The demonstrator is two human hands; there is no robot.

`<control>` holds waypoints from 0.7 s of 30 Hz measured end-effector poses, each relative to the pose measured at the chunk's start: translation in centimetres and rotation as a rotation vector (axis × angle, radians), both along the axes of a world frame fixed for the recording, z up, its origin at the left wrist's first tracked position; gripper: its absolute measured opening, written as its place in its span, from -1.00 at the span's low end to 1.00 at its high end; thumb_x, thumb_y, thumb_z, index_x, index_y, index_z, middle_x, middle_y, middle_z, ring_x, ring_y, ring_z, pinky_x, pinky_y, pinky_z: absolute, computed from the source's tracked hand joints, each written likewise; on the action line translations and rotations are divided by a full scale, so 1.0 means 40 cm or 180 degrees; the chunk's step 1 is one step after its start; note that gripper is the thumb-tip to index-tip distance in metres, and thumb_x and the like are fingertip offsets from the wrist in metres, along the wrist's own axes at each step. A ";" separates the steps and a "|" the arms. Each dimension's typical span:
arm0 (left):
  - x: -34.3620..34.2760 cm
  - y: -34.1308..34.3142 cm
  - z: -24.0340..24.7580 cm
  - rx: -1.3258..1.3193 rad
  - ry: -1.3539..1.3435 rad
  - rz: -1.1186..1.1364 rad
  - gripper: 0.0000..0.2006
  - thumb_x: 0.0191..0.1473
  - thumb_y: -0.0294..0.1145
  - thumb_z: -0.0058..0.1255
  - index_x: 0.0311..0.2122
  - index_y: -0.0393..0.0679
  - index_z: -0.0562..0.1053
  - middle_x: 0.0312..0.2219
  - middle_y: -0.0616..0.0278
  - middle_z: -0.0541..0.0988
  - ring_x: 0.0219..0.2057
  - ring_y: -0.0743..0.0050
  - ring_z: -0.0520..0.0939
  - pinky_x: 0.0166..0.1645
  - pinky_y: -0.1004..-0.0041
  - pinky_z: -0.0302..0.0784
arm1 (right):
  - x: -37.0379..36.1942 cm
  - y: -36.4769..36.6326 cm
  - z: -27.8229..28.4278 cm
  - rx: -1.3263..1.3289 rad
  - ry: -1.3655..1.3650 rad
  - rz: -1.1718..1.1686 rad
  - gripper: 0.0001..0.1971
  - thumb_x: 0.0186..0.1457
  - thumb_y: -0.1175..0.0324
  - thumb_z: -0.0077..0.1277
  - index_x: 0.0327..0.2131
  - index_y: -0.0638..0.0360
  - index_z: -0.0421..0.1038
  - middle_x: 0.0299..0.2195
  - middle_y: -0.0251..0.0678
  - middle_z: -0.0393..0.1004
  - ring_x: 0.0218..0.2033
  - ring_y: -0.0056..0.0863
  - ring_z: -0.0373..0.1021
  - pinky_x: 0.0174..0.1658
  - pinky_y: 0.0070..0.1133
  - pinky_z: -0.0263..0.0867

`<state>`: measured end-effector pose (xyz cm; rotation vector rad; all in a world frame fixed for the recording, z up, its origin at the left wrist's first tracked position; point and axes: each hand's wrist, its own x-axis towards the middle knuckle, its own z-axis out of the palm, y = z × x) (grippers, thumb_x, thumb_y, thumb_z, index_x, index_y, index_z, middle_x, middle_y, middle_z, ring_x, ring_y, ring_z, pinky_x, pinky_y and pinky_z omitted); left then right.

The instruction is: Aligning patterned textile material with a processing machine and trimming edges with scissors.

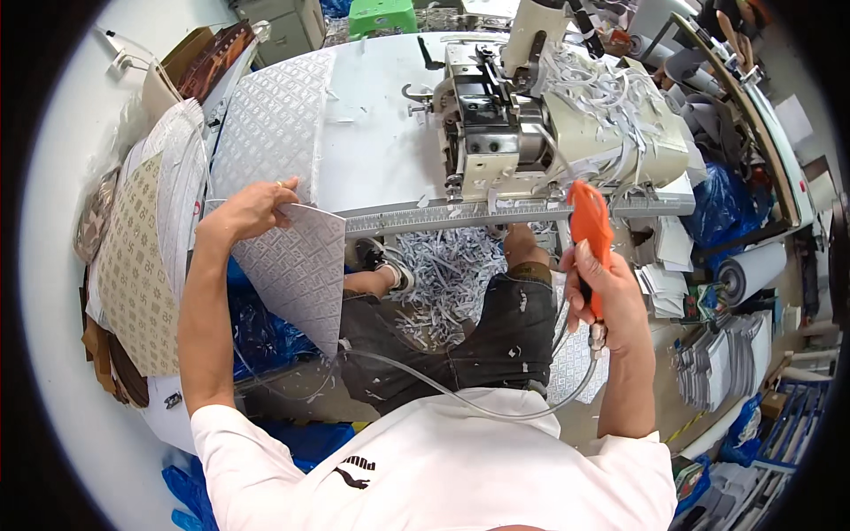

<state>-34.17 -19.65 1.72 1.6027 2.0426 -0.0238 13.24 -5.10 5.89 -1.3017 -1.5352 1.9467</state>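
My left hand (pixel 252 211) is at the table's front left edge, its fingers closed on the top of a stiff grey patterned sheet (pixel 301 257) that hangs down beside my left thigh. Another grey sheet (pixel 270 124) with a similar pattern lies flat on the white table just beyond. My right hand (pixel 606 288) grips an orange air blow gun (pixel 591 226), held upright in front of the table's right part. From its lower end a clear hose (pixel 496 414) loops across my lap to the left. An industrial machine (pixel 496 133) with black and metal parts stands on the table.
White paper-like strips (pixel 620 111) cover the machine's right side, and a heap of shreds (pixel 443 274) lies beneath the table. A ruler strip (pixel 398 219) runs along the front edge. Stacked patterned sheets (pixel 137 274) lean at left; stacked grey pieces (pixel 726 358) stand at right.
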 end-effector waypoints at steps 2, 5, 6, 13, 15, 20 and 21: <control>0.008 -0.009 -0.004 -0.0007 -0.0063 0.0064 -0.62 -0.04 -0.72 0.17 -0.04 -0.43 0.50 0.31 -0.03 0.26 0.27 0.07 0.38 0.22 0.35 0.45 | 0.038 0.053 -0.002 0.0105 0.0398 -0.0514 -0.61 0.36 0.04 -0.08 -0.31 0.23 0.35 -0.73 -0.44 0.26 -0.84 -0.68 0.09 -0.75 -0.63 0.23; 0.005 -0.024 -0.005 -0.0018 -0.0150 0.0269 -0.62 -0.05 -0.70 0.19 -0.05 -0.43 0.50 0.30 -0.02 0.29 0.27 0.07 0.38 0.25 0.36 0.41 | 0.112 0.084 0.009 0.0312 0.0434 -0.1047 -0.61 0.36 0.03 -0.09 -0.31 0.22 0.35 -0.74 -0.45 0.24 -0.84 -0.68 0.08 -0.75 -0.63 0.22; 0.008 -0.029 -0.001 -0.0025 -0.0136 0.0282 -0.63 -0.05 -0.69 0.19 -0.05 -0.43 0.50 0.30 -0.01 0.30 0.26 0.08 0.39 0.25 0.36 0.41 | 0.138 0.089 0.015 0.0433 0.0265 -0.1263 -0.61 0.37 0.03 -0.09 -0.31 0.21 0.35 -0.74 -0.46 0.24 -0.85 -0.69 0.08 -0.75 -0.63 0.22; 0.031 -0.005 0.027 -0.0301 0.0130 0.0339 -0.63 -0.04 -0.63 0.23 -0.07 -0.42 0.51 0.29 0.02 0.31 0.24 0.10 0.41 0.24 0.35 0.41 | 0.243 0.085 0.001 0.0267 0.0281 -0.1353 -0.62 0.37 0.04 -0.11 -0.32 0.21 0.35 -0.75 -0.47 0.21 -0.86 -0.70 0.04 -0.77 -0.64 0.18; 0.025 -0.005 0.017 -0.0160 0.0059 0.0300 -0.64 -0.03 -0.61 0.23 -0.07 -0.41 0.51 0.29 0.01 0.32 0.22 0.08 0.43 0.21 0.34 0.42 | 0.226 0.043 0.002 0.0040 0.0146 -0.0986 -0.62 0.38 0.05 -0.12 -0.32 0.21 0.35 -0.75 -0.47 0.21 -0.86 -0.70 0.03 -0.77 -0.64 0.17; 0.043 0.007 0.031 -0.0267 0.0114 0.0245 -0.62 -0.04 -0.59 0.24 -0.06 -0.39 0.51 0.28 0.01 0.33 0.22 0.07 0.43 0.20 0.32 0.42 | 0.235 0.049 -0.016 0.0032 0.0127 -0.0608 -0.63 0.37 0.07 -0.11 -0.32 0.21 0.35 -0.74 -0.46 0.22 -0.85 -0.70 0.04 -0.76 -0.64 0.17; 0.043 0.009 0.033 -0.0266 0.0118 0.0231 -0.62 -0.04 -0.59 0.24 -0.06 -0.39 0.51 0.28 0.01 0.33 0.22 0.07 0.43 0.20 0.32 0.42 | 0.254 0.073 -0.023 0.0103 0.0241 -0.0926 -0.63 0.37 0.06 -0.11 -0.31 0.22 0.35 -0.74 -0.46 0.23 -0.85 -0.69 0.04 -0.76 -0.64 0.17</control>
